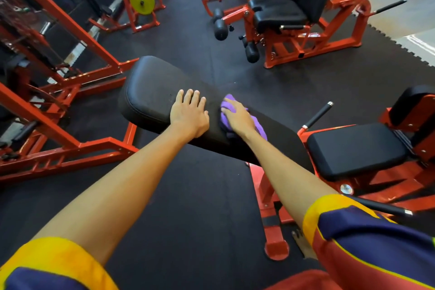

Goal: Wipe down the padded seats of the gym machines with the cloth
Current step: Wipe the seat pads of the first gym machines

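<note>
Two hands on the long pad (150, 87), one working, one bracing.

Far left: red frame (70, 110), not involved.

Pad's long axis runs from the wide rounded end at upper left down to lower right, where it ends beside the square seat (353, 148). It points away from me to the left.

Left hand (189, 113): open, palm down, fingers straight and slightly spread, flat on the pad near its middle. Holds nothing.

Cloth (260, 127): purple, bunched, on the pad just right of the left hand, near the far edge. Its length lies roughly along the pad's axis.

Right hand (237, 117): on top of the cloth, fingers mostly flat, pressing rather than pinching as far as I can tell.

Risks, my read:
- Cloth is wadded, so contact patch is small; strokes could leave unwiped strips. Flatten it.
- Cloth sits close to the far edge and is only pressed, not gripped; a hard push could roll it off onto the floor mat (188, 195).
- Left palm on the pad leaves prints and covers area; move it before wiping the wide end.
- Square seat at right looks untouched, as does the far machine's seat (277, 13).
</note>
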Available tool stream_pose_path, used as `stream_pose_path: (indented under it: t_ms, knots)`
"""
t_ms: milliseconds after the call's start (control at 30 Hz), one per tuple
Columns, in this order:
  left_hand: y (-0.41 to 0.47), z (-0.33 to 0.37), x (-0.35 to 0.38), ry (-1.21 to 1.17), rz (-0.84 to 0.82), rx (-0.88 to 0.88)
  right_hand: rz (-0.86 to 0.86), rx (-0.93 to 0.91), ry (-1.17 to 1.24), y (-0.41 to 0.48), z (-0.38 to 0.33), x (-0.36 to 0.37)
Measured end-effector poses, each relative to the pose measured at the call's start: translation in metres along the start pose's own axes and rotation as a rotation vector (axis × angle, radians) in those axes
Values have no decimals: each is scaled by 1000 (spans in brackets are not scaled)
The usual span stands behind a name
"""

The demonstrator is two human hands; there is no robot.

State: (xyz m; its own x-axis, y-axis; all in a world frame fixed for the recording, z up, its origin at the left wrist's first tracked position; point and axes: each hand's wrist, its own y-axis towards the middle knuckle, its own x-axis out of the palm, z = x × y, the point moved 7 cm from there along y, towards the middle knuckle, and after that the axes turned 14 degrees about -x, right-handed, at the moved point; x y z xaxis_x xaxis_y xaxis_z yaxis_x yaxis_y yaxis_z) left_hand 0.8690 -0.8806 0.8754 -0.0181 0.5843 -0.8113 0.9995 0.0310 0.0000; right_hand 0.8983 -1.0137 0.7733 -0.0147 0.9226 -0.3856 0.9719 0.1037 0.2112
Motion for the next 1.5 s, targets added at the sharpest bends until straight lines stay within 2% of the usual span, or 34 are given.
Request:
stream_pose_path:
  t_ms: [100,200,333,433,567,667,800,933,1033,1167,1300,1367,1433,1500]
  knots:
    - [8,1,2,-16,-33,-6,-66,-92,0,-19,-22,9]
    - [20,3,2,-30,-28,-20,-87,-190,-100,-44,-9,0]
    - [30,5,2,-41,-38,-45,-39,-67,-76,-27,35,-16]
    - [37,5,2,-37,-37,-68,1,-42,-160,16,35,-26]
    - [47,8,1,-39,-34,-98,-68,-117,-13,68,7,-1]
    - [52,8,2,-36,-29,-112,-169,-183,76,44,-10,10]
    - [58,9,2,-59,-13,-127,-191,-300,-155,3,26,-16]
    - [65,9,2,-70,11,-160,-58,-88,-198,51,68,-35]
    - [69,10,1,-89,22,-189,-84,78,-87,103,55,-14]
    - [72,12,2,-78,36,-192,-138,-139,-48,95,21,12]
    - [71,11,3,-65,50,-202,-206,-328,-147,53,51,-15]
    - [71,12,3,-69,53,-200,-205,-253,-143,60,77,-28]
    - [71,12,4,-58,58,-209,-226,-59,-134,87,89,-30]
    - [72,12,5,-55,54,-218,-274,25,-120,122,73,-18]
